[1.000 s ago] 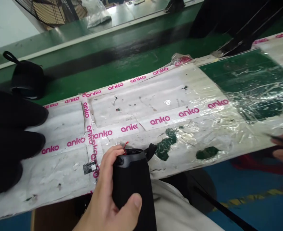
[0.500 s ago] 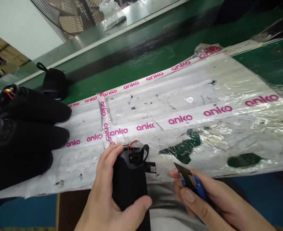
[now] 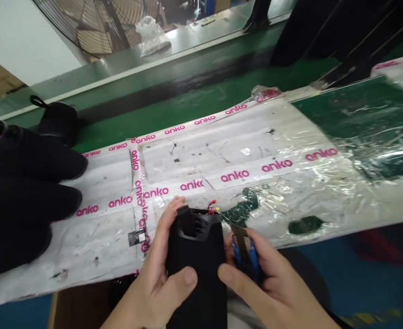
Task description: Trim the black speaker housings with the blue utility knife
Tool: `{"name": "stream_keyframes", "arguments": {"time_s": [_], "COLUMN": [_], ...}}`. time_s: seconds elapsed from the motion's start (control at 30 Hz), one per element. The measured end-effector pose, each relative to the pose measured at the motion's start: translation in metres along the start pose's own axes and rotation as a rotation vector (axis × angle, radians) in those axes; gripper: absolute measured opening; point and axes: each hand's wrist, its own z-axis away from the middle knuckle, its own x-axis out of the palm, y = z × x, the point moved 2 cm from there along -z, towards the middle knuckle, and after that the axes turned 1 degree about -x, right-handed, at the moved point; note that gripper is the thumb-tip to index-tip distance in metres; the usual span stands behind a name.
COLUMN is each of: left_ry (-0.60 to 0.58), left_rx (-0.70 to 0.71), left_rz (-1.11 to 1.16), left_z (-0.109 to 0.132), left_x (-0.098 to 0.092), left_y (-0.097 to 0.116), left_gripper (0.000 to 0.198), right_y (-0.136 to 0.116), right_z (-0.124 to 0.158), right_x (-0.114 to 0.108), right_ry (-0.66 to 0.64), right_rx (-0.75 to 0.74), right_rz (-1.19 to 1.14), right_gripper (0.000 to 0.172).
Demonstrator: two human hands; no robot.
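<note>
A black fabric-covered speaker housing (image 3: 196,278) stands upright in front of me, with red and yellow wires (image 3: 212,208) poking from its open top. A strap loop and a ported panel face me near its upper edge. My left hand (image 3: 167,269) grips its left side, thumb across the front. In my right hand (image 3: 256,274) is a blue utility knife (image 3: 245,251), its blade pointing up beside the housing. The right thumb rests on the housing's right edge. A small black label with a QR code (image 3: 137,237) shows left of my left hand; whether it is attached, I cannot tell.
Several black speaker housings (image 3: 33,192) lie at the left, one with wires showing. Another with a strap (image 3: 58,122) sits behind them on the green surface (image 3: 174,103). White sheeting with anko tape (image 3: 187,160) covers the bench. A fan (image 3: 102,27) stands beyond.
The housing has turned, bringing its strap and panel to the left. My right hand has moved left with the knife and now touches the housing. The label shows on the left, no longer the right.
</note>
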Motion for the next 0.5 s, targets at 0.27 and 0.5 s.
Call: {"name": "stream_keyframes", "arguments": {"time_s": [0.27,0.5], "left_ry": [0.164,0.515], "left_rx": [-0.094,0.023], "left_rz": [-0.242,-0.376], "left_z": [0.005,0.01], "left_x": [0.0,-0.029], "left_y": [0.018,0.02], "left_gripper": [0.071,0.072], "right_y": [-0.001,-0.001], "right_z": [-0.005,-0.027], "right_x": [0.015,0.034], "right_ry": [-0.002,-0.481], "right_rx": [0.075,0.128], "right_rz": [-0.122,-0.678], "right_gripper": [0.047,0.039]}}
